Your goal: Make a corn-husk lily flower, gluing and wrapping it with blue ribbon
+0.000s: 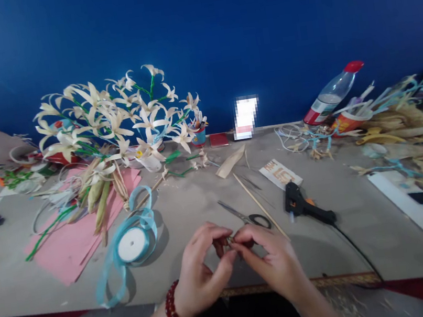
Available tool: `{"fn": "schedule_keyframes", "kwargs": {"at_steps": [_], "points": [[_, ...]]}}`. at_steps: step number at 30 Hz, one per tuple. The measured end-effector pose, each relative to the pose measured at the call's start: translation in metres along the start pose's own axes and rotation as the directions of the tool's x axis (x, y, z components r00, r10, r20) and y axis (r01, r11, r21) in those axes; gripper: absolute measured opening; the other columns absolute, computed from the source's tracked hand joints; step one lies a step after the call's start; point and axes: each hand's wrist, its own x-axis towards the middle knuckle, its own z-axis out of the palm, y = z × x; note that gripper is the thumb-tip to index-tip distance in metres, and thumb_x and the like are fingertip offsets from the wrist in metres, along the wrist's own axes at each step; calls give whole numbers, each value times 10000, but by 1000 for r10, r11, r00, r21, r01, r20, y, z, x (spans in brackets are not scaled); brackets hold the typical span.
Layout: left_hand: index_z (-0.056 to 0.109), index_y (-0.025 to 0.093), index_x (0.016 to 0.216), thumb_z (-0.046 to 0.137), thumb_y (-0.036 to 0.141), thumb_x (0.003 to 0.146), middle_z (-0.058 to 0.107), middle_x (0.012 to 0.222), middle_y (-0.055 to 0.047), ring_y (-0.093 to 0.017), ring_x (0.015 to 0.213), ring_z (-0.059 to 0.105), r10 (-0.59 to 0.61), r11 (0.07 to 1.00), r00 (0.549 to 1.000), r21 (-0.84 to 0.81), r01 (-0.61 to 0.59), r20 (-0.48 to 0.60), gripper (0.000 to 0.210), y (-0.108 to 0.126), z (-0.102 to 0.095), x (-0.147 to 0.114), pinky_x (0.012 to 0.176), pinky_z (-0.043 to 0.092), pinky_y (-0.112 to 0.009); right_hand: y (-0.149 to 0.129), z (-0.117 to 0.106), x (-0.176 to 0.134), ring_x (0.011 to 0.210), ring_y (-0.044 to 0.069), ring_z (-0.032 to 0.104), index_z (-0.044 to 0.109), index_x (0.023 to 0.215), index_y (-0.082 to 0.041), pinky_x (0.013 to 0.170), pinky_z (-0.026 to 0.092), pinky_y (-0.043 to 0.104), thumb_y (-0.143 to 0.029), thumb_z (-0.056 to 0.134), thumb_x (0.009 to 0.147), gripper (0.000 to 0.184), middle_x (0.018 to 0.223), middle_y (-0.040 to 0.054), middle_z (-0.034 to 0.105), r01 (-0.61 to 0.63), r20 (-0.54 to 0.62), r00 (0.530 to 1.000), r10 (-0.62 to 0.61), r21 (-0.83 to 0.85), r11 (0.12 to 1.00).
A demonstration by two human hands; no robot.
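Note:
My left hand (206,268), with a red bead bracelet at its wrist, meets my right hand (271,255) near the table's front edge. The fingertips of both pinch a small greenish, straw-coloured piece (229,240), mostly covered by the fingers, so its kind cannot be made out. Just beyond the hands lie scissors (244,216) with dark handles, blades pointing away to the left. A thin wooden stick (260,205) slants past the scissors. To the right rests a black glue gun (308,207), its cord running to the front edge.
A roll of light blue ribbon (132,244) lies at left beside pink paper sheets (65,254). Behind stand pale husk flowers (109,115) on green stems. A dry husk strip (231,162), a bright phone screen (245,117) and a leaning plastic bottle (331,95) are farther back.

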Motion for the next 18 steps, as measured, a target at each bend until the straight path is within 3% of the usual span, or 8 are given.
{"fn": "schedule_keyframes", "kwargs": {"at_steps": [4, 18], "points": [[656, 187, 1038, 614, 139, 877, 657, 882, -67, -179, 797, 616, 7, 999, 1000, 43, -8, 9, 173, 1, 1, 2, 733, 509, -294, -2, -2, -1, 732, 180, 657, 622, 858, -232, 669, 490, 268, -120, 577, 876, 122, 796, 19, 698, 97, 0, 995, -97, -9, 995], [654, 183, 871, 609, 89, 855, 667, 781, -31, -158, 748, 637, 27, 996, 997, 86, -22, -66, 106, 10, 0, 3, 704, 499, -261, -6, -7, -3, 700, 174, 648, 621, 825, -226, 644, 478, 275, -166, 583, 913, 113, 754, 20, 692, 105, 3, 994, -105, -11, 994]]}}
